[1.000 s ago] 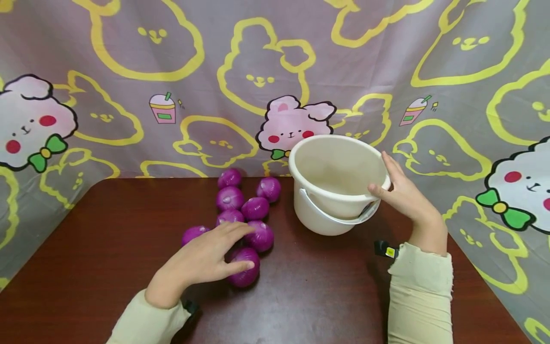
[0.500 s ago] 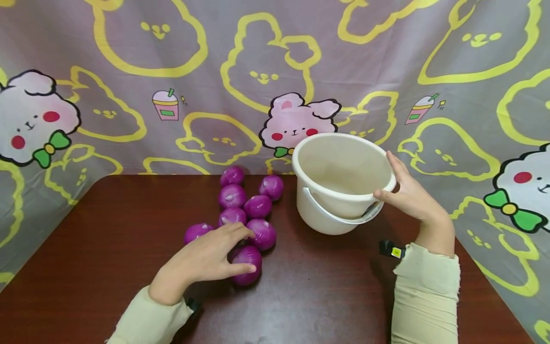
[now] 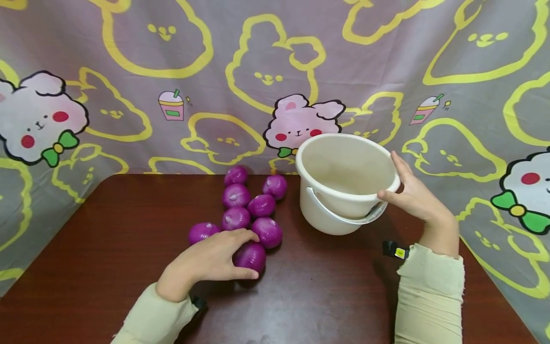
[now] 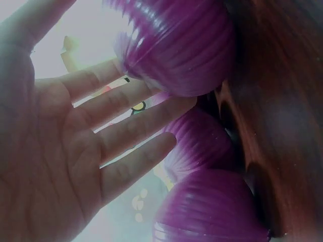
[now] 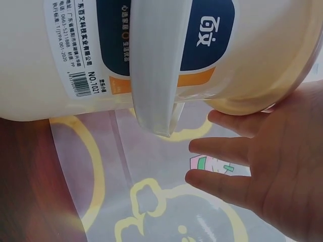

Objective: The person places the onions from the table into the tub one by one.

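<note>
My left hand [image 3: 206, 260] grips the nearest purple onion [image 3: 251, 257], thumb along its near side and fingers over its far side. The left wrist view shows this onion [image 4: 186, 45] against my fingertips, with two others below it. Behind it, several more purple onions [image 3: 235, 196] lie in a loose cluster. To their right stands a cream bucket [image 3: 320, 219], its inside bare where visible. My right hand [image 3: 414, 196] touches the bucket's right rim with thumb and index finger. In the right wrist view three straight fingers [image 5: 222, 151] spread beside the bucket, and the thumb is hidden.
A white bucket handle [image 5: 159, 60] hangs down across the label. The dark red-brown table [image 3: 318, 291] carries everything, its back edge meeting a grey curtain [image 3: 206, 86] with yellow outlines and cartoon rabbits.
My left fingers and thumb have closed round the nearest onion, which has shifted slightly away from me toward the others. My right hand keeps its place at the bucket; the head view has turned slightly.
</note>
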The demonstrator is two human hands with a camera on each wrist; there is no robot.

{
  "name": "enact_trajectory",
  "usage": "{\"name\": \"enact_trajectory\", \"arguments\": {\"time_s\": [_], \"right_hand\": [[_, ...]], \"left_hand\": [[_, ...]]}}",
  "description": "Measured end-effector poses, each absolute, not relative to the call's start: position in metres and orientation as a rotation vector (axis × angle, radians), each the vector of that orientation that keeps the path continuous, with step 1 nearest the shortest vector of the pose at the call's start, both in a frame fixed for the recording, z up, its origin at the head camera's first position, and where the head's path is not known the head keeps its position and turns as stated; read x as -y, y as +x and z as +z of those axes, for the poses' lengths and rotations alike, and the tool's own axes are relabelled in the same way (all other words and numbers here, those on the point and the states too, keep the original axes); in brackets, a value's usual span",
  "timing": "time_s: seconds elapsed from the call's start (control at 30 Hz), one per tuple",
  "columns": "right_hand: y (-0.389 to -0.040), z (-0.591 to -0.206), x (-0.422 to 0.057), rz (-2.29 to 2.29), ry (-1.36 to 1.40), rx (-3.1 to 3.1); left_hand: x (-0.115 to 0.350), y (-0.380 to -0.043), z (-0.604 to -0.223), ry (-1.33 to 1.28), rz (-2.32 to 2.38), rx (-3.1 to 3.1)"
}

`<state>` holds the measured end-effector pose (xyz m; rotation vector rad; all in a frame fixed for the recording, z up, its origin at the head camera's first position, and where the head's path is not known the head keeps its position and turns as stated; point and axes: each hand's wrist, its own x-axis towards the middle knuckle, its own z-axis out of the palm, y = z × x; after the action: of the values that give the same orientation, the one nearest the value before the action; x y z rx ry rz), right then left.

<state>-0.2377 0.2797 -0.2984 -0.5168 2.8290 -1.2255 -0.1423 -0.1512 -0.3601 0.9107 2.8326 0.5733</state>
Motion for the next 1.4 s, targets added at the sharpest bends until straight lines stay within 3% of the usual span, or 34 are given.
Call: {"name": "enact_trajectory", "arguments": {"time_s": [1.4], "right_hand": [[-0.235, -0.297, -0.274, -1.272, -0.469, -2.81]], "left_hand": [[0.16, -0.139, -0.354, 0.885, 0.542, -2.838]]}}
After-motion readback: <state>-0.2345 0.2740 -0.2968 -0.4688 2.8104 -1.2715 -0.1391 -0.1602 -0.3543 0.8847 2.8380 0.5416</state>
